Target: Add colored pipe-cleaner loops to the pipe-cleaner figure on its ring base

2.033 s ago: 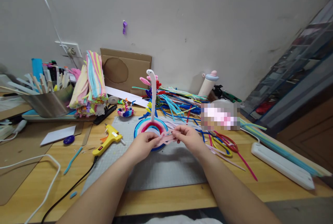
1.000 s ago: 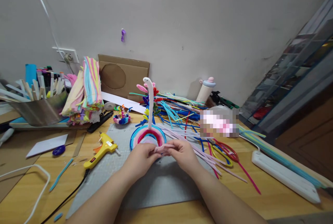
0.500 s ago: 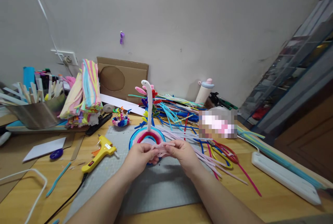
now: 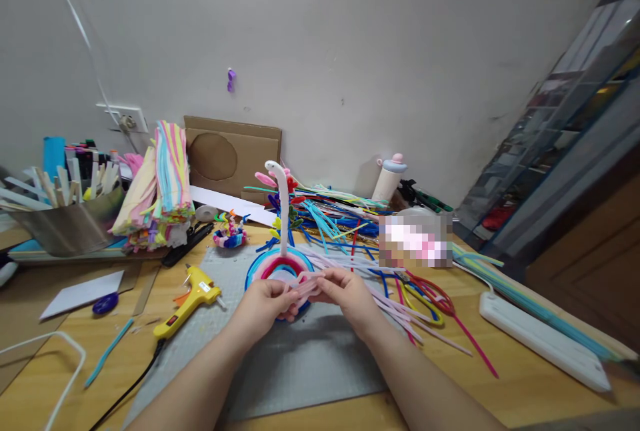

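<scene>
My left hand (image 4: pixel 273 301) and my right hand (image 4: pixel 345 291) pinch a bent pale pink pipe cleaner (image 4: pixel 306 282) between them, low over the mat. Fingers of both hands are closed on it, and some of its loops are hidden behind them. Right behind my hands sits a round base of coiled pipe cleaners (image 4: pixel 255 269) in blue, white, pink and red. A white fuzzy stem (image 4: pixel 284 211) with a bent-over top stands upright at its back edge. Pale pink pipe cleaners (image 4: pixel 395 307) lie loose just right of my right hand.
A yellow glue gun (image 4: pixel 193 297) lies left on the grey mat (image 4: pixel 310 377). Behind are a small coiled ornament (image 4: pixel 230 234), bundled pipe cleaners (image 4: pixel 173 171), cardboard (image 4: pixel 260 151) and a bottle (image 4: pixel 389 181). Scissors (image 4: pixel 425 304) and a white power strip (image 4: pixel 543 341) lie right.
My hands still hold the pale pink pipe cleaner, and its loops have shifted slightly between the fingers. The whole view has moved a little, with the things on the table staying put.
</scene>
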The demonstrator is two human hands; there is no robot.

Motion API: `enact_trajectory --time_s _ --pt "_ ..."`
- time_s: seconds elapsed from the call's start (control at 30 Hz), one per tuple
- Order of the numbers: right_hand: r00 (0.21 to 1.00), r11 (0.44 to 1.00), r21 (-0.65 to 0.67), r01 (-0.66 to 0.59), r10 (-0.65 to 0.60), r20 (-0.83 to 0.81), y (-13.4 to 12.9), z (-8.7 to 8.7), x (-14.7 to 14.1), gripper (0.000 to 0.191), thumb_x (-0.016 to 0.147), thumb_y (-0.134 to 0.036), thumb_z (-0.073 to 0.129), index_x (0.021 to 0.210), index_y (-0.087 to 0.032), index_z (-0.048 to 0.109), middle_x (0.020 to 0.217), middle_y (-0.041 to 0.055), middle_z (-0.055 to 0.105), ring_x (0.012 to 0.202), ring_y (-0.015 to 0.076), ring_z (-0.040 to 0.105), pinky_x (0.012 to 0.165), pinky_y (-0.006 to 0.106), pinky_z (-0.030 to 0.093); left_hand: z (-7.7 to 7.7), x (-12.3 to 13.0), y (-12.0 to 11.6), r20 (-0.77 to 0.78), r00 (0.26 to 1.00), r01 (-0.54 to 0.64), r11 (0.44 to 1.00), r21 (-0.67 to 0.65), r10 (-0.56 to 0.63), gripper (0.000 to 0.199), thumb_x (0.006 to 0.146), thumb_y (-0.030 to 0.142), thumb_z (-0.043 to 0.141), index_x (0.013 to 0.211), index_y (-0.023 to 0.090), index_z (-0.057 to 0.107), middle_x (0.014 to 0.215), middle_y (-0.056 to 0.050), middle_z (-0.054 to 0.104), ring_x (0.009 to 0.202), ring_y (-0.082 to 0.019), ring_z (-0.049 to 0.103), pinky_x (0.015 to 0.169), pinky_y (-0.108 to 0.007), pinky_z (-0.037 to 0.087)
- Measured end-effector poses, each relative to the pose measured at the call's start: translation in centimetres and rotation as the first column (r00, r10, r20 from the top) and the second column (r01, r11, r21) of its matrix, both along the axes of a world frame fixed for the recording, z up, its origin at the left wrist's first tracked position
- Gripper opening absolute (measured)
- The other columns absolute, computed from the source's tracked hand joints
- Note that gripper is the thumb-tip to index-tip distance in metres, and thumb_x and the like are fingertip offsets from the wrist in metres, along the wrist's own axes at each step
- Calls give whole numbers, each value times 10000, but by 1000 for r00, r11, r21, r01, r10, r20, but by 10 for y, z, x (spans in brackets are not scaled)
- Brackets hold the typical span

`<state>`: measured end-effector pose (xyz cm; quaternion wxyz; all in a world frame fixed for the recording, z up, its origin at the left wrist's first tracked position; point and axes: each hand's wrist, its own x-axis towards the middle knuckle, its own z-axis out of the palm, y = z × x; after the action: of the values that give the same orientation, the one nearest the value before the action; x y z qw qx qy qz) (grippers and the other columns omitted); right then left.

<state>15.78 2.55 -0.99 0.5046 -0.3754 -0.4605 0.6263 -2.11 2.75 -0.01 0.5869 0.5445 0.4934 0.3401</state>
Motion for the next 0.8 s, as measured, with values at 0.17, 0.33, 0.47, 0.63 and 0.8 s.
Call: enact_trajectory --time_s 0.17,0.33,0.47,0.63,0.8 --pt "971 980 175 91 -126 204 2 -1 3 221 731 -365 657 758 -148 685 663 25 675 610 144 599 617 261 473 -2 2 -3 -44 997 58 998 31 -57 334 640 465 671 626 132 653 541 -25 635 489 -133 551 517 -249 425" --pt "949 958 220 181 -229 217 3 -4 1 214 747 -355 628 717 -149 678 593 8 642 570 143 571 583 251 441 -3 9 -5 -65 998 -7 998 65 11 339 662 466 650 607 132 633 538 -23 624 491 -132 547 496 -238 402" --pt "964 971 193 140 -179 197 5 -1 4 228 730 -378 644 725 -152 671 608 12 644 575 146 574 592 261 452 8 1 -4 -96 995 43 997 62 -37 357 665 487 643 650 131 658 575 -35 642 543 -159 570 556 -266 435" --pt "877 862 172 477 -480 -25 10 4 11 259 738 -413 633 833 -172 623 762 39 670 695 171 615 697 309 489 26 -14 3 129 907 -421 874 243 401 437 685 456 650 1026 185 622 1071 -77 639 1044 -228 547 866 -307 408" --pt "850 861 19 508 -497 -174 -12 2 -11 264 688 -384 688 808 -211 528 718 7 651 687 175 634 721 330 500 19 8 -7 450 859 -239 968 -72 245 482 688 471 651 1067 179 590 1135 -108 615 1064 -240 554 863 -340 434"
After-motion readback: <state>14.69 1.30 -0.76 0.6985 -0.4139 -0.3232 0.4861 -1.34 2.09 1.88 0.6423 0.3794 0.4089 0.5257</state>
